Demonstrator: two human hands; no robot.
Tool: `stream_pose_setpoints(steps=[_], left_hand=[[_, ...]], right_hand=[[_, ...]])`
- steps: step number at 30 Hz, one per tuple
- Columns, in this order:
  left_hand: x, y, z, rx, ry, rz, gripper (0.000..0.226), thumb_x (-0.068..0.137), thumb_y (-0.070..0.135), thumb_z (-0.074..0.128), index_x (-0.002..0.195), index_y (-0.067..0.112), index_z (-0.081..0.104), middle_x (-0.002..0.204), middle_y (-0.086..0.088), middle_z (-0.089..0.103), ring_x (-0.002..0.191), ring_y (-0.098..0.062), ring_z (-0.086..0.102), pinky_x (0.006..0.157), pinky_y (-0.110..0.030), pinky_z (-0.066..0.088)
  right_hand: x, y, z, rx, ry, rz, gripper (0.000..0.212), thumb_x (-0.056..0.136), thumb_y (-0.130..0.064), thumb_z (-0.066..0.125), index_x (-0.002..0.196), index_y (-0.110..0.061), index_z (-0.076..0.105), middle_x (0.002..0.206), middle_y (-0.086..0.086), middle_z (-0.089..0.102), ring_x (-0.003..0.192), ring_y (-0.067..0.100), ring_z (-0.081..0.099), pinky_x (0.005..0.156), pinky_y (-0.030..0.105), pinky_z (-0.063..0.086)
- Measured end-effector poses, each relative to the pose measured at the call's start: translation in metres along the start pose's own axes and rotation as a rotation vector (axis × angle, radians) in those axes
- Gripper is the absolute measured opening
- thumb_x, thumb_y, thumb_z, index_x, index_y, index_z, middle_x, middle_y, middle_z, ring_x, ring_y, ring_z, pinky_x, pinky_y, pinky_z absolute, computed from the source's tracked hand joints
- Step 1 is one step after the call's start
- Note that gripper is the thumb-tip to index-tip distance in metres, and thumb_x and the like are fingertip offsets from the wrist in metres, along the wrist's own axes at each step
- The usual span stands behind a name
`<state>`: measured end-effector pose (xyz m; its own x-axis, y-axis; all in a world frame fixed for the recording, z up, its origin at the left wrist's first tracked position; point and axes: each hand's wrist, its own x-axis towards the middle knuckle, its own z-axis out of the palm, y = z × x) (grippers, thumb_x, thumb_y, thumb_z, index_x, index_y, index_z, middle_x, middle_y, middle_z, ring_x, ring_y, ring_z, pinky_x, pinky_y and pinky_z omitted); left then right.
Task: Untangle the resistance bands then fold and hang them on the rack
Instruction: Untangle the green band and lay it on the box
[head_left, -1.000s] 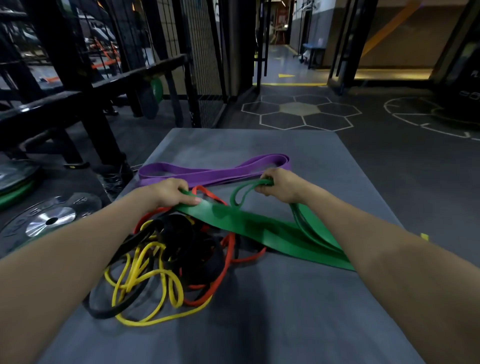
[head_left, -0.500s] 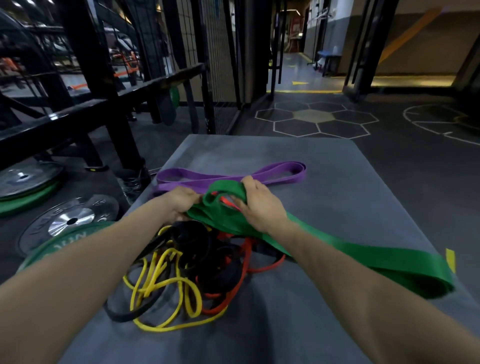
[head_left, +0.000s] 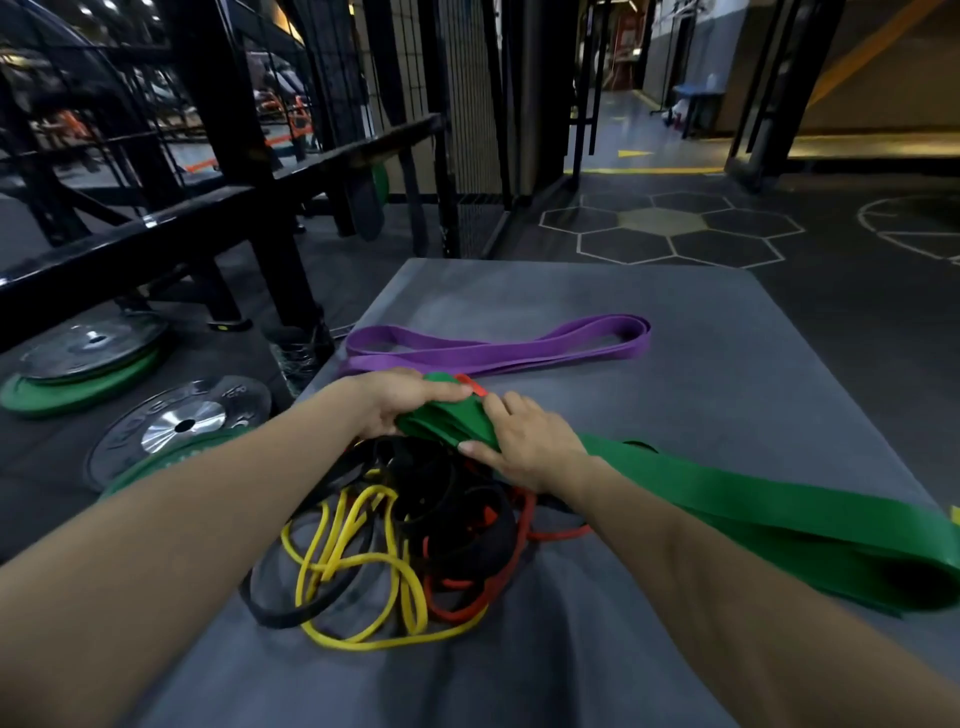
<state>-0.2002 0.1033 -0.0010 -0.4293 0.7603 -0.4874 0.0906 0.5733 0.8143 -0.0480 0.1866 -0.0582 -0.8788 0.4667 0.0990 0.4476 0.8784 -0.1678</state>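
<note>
A grey mat (head_left: 701, 395) lies on the gym floor, and the person leans over it with both bare arms stretched forward. The left hand (head_left: 392, 402) has its fingers and thumb curled round the bunched end of the wide green band (head_left: 753, 501), gripping it from the left. The right hand (head_left: 524, 441) lies on top of the same bunch, fingers only slightly bent and spread, thumb tucked along the near edge, pressing the folded layers flat rather than closing round them. From under that hand the green band runs in doubled layers toward the mat's right edge and ends in a fold near the near-right corner.

Just under and on the near side of the hands, toward the mat's left edge, sits the tangle: a thin yellow band (head_left: 358, 566) looped over itself, black bands (head_left: 452, 499) heaped in the middle, and a red band (head_left: 467, 597) threaded through them, with a short red piece showing between the two hands above the green. I cannot tell which loops pass through which.

Beyond the hands, apart from the tangle, a purple band (head_left: 498, 348) lies folded in a long flat strip across the mat.

Off the left edge, weight plates (head_left: 176, 423) lie on the floor beside a black steel rack (head_left: 234, 171).
</note>
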Motion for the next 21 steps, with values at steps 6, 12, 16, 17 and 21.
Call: stream_pose_setpoints(steps=[6,12,16,17,21], left_hand=[[0.01,-0.012,0.006,0.009,0.23,0.085,0.019,0.078,0.0,0.069,0.093,0.0,0.058,0.081,-0.016,0.064,0.069,-0.026,0.062,0.076,-0.039,0.053],[0.017,-0.017,0.005,0.105,0.373,0.119,0.037,0.074,0.005,0.075,0.104,-0.009,0.059,0.099,-0.025,0.065,0.09,-0.036,0.064,0.086,-0.045,0.053],[0.008,-0.007,0.026,0.266,0.54,0.153,0.036,0.073,0.01,0.077,0.1,-0.008,0.061,0.093,-0.019,0.063,0.083,-0.027,0.06,0.071,-0.034,0.047],[0.005,-0.005,0.029,0.278,0.573,0.161,0.036,0.074,0.01,0.077,0.1,-0.008,0.06,0.092,-0.019,0.061,0.082,-0.026,0.058,0.07,-0.032,0.043],[-0.005,-0.006,0.033,0.208,0.622,0.176,0.037,0.072,0.012,0.078,0.1,-0.006,0.062,0.1,-0.022,0.065,0.09,-0.033,0.064,0.076,-0.038,0.052]], right_hand=[[-0.023,0.019,-0.008,0.032,-0.02,0.072,0.073,0.086,-0.065,0.041,0.14,-0.016,0.033,0.132,0.013,0.038,0.124,0.033,0.034,0.104,0.042,0.029],[-0.111,0.095,-0.037,-0.143,-0.018,0.386,0.057,0.092,-0.049,0.045,0.133,-0.01,0.041,0.131,0.013,0.042,0.124,0.032,0.036,0.101,0.041,0.032],[-0.164,0.133,-0.05,-0.204,-0.041,0.607,0.035,0.097,-0.029,0.039,0.123,-0.011,0.053,0.129,0.011,0.046,0.124,0.032,0.037,0.101,0.043,0.032],[-0.176,0.138,-0.053,-0.202,-0.044,0.654,0.034,0.097,-0.027,0.037,0.122,-0.011,0.053,0.129,0.011,0.047,0.124,0.031,0.037,0.101,0.043,0.031],[-0.214,0.146,-0.063,-0.165,0.012,0.907,0.047,0.097,-0.043,0.034,0.127,-0.01,0.05,0.136,0.014,0.038,0.129,0.035,0.029,0.106,0.047,0.024]])
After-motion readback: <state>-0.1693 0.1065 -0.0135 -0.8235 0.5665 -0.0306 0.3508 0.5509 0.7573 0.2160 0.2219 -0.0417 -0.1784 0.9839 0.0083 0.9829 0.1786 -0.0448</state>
